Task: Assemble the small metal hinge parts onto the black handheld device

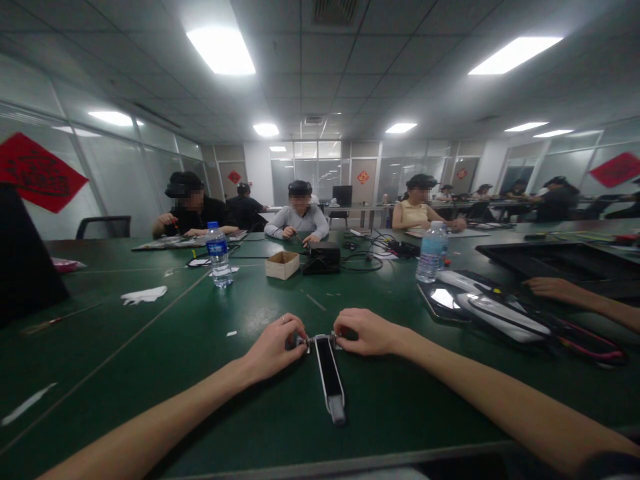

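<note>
- Your left hand [274, 345] pinches a small metal piece at the far-left end of the long black-faced device [329, 373].
- Your right hand [369, 331] pinches the matching spot on its far-right end.
- The device lies flat on the green table [225, 420], between your hands, its grey tip [337, 409] pointing toward you.

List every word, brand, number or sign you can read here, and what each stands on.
No text is legible.
Large left red diamond sign: dark characters, too blurred.
Right red diamond sign: too blurred.
Far red diamond signs: too small.
Left bottle: blue label, too blurred.
Right bottle: too blurred.
Pale-edged black item at front: no lettering discernible.
</note>
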A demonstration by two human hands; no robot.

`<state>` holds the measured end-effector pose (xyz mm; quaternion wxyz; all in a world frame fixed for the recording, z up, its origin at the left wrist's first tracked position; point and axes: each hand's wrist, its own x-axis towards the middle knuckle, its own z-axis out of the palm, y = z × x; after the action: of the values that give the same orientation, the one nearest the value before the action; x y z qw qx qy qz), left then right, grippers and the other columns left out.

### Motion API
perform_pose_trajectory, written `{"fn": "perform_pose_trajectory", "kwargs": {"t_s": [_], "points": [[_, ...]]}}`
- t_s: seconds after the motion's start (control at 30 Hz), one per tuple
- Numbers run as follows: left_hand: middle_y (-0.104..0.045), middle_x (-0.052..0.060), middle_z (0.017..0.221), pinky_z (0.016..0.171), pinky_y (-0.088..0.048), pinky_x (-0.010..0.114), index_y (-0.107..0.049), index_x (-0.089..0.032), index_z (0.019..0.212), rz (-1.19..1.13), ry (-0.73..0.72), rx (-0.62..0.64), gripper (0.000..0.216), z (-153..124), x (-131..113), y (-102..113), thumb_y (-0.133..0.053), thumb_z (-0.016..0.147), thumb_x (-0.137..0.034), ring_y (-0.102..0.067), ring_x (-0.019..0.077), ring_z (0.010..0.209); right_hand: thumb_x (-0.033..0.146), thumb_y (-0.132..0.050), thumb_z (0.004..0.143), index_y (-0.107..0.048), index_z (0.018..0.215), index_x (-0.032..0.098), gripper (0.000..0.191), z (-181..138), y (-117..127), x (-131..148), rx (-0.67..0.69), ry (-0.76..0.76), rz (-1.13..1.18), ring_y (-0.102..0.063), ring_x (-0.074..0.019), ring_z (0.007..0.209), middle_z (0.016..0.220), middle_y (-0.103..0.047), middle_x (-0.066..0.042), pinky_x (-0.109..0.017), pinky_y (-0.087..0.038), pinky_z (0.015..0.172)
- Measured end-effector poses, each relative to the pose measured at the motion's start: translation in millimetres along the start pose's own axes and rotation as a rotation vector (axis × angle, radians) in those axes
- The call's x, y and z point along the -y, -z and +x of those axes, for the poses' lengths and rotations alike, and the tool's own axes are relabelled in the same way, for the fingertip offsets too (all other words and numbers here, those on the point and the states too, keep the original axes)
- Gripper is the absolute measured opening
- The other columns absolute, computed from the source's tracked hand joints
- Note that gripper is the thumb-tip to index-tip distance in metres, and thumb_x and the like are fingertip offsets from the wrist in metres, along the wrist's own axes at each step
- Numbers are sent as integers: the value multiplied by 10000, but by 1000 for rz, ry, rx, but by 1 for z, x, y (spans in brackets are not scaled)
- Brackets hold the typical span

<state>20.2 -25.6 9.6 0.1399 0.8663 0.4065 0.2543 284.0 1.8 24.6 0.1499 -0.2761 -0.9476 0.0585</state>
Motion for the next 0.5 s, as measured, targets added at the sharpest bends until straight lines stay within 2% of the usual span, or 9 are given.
{"fn": "perform_pose_trajectory", "kwargs": {"t_s": [0.17,0.33,0.5], "points": [[-603,58,1015,745,-498,291,-632,-174,870,21,6,-7,100,0,0,0,-559,877,-242,-582,167,817,248,-601,878,-630,941,146,124,0,1,2,-2,-3,7,-570,-149,793,918,-636,-56,-250,-457,693],[-585,47,1029,727,-500,288,-616,-182,910,7,23,3,95,0,-1,0,-614,838,-244,-577,162,801,249,-608,876,-628,932,139,125,0,-1,0,-11,5,9,-571,-149,787,912,-636,-53,-251,-455,693],[-586,54,1024,757,-492,302,-615,-177,892,13,6,8,100,0,0,0,-552,892,-255,-581,173,839,242,-601,876,-630,931,141,119,0,1,2,-1,0,11,-570,-149,785,910,-637,-54,-250,-458,693]]}}
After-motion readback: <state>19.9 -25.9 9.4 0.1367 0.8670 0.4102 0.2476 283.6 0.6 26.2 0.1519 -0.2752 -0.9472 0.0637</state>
